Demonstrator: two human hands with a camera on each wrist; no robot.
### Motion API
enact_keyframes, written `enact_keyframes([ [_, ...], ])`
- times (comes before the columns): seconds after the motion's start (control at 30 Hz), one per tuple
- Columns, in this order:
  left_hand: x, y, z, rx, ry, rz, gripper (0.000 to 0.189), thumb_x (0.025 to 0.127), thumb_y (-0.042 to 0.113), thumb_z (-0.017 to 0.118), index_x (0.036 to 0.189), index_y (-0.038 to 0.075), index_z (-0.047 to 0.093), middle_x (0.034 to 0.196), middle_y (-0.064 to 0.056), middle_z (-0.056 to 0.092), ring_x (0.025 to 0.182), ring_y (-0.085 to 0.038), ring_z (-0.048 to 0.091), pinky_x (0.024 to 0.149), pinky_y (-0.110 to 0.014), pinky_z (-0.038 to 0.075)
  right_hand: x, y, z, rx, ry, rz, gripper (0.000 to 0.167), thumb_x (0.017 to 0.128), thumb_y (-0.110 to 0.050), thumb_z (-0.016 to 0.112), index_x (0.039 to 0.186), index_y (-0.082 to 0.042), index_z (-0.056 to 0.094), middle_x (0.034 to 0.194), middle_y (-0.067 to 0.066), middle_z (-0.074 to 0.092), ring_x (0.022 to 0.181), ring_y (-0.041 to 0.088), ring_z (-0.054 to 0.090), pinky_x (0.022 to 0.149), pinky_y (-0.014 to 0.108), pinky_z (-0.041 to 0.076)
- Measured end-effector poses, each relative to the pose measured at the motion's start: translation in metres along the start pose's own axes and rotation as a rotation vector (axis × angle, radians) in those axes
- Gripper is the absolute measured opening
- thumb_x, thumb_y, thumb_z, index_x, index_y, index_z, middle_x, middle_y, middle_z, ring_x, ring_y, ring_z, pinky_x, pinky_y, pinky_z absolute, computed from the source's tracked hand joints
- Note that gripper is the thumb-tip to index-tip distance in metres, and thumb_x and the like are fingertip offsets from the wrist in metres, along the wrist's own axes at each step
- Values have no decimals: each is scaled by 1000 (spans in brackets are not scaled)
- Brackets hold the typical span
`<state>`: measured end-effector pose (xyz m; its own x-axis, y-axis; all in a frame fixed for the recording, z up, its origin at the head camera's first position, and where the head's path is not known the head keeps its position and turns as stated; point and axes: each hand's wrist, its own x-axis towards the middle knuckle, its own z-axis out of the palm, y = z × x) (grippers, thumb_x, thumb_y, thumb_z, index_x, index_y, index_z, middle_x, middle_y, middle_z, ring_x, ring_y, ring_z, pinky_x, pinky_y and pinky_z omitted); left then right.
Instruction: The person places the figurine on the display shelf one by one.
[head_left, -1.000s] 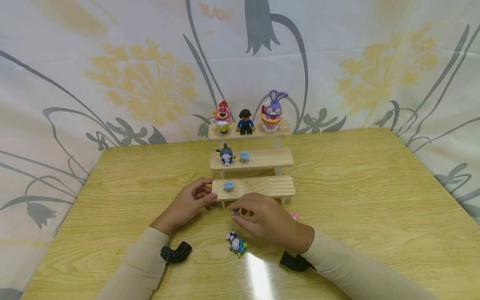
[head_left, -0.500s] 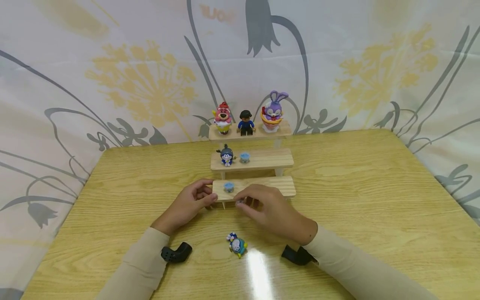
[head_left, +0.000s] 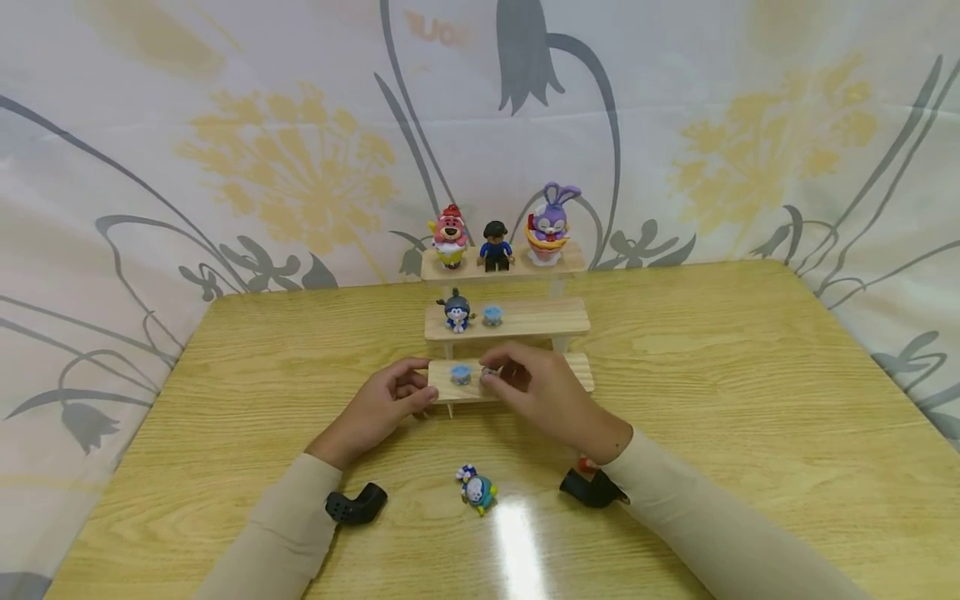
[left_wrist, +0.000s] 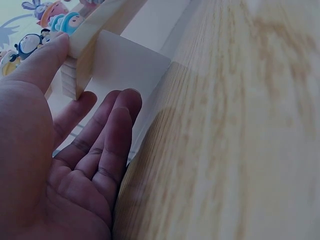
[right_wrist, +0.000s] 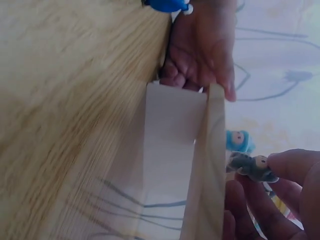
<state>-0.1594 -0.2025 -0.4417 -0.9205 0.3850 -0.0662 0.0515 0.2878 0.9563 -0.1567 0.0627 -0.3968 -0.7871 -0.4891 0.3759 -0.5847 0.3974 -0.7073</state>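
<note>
A three-step wooden display stand stands on the table. My left hand grips the left end of its bottom step, thumb on top and index finger beneath in the left wrist view. Thumb and fingers of my right hand pinch a small grey figurine, seen in the right wrist view at the bottom step; whether it touches the board I cannot tell. Just left of it on that step stands a small light-blue figurine. On the middle step are a dark-haired figurine and another light-blue figurine.
Along the top step stand a pink bear figurine, a toy figure in blue and a purple rabbit figurine. A blue-and-yellow figurine lies on the table in front. Something small and red shows by the right wrist.
My right hand has risen from the table in front of the stand to the bottom step, carrying the grey figurine. My left hand keeps its grip on the step's end.
</note>
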Motion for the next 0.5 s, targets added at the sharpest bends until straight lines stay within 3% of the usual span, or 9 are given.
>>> enact_keyframes([
  [0.23,2,0,0,21,8,1,57,101,27,62,147,2,42,117,-19,61,91,-19,66,78,-31,58,7,7,-4,-22,-16,44,12,98,-15,67,107,-8,67,88,-2,68,73,8,59,63,24,52],
  [0.5,1,0,-1,14,7,-7,56,101,26,62,147,1,42,116,-19,60,91,-19,66,78,-31,58,8,10,-2,-34,-20,38,12,98,-15,67,107,-8,68,86,-2,67,71,9,57,62,23,51],
])
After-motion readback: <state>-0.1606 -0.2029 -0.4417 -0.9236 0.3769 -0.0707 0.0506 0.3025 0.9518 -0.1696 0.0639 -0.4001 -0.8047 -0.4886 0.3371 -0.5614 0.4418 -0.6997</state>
